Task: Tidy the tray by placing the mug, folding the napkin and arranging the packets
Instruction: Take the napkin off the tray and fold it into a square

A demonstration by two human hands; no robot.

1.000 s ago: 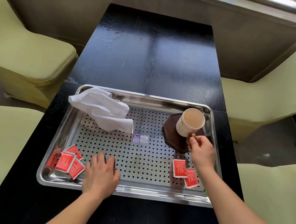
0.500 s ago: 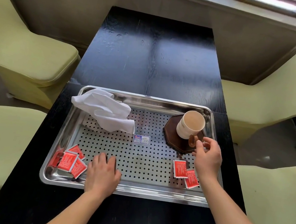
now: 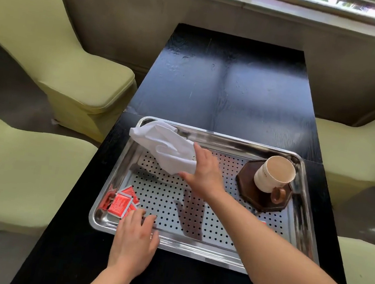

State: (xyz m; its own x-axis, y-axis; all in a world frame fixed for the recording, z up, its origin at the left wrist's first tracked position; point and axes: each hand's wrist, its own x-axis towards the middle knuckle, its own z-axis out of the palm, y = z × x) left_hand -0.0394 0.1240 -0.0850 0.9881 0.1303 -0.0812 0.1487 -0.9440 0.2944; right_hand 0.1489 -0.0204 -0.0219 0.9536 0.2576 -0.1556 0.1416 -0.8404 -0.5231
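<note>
A perforated steel tray [image 3: 234,141] lies on the black table. The cream mug [image 3: 272,177] stands upright on a dark octagonal coaster [image 3: 246,192] at the tray's far right, its brown handle toward me. A crumpled white napkin [image 3: 162,143] lies at the tray's far left corner. My right hand [image 3: 204,170] reaches across and pinches the napkin's right end, thumb under, fingers over. Several red packets [image 3: 121,204] are heaped in the near left corner. My left hand [image 3: 135,237] rests flat on the tray's front rim beside them, fingers apart. My right forearm hides the other packets except a red sliver [image 3: 263,222].
The black table [image 3: 236,88] runs away from me to a grey wall under a window. Green upholstered chairs stand on both sides, two on the left [image 3: 50,52] and two on the right [image 3: 359,152]. The tray sits close to the table's near end.
My right hand let go of the mug's handle and crossed leftward to the napkin, taking hold of its end. The left hand shifted slightly toward the red packets. The camera view moved.
</note>
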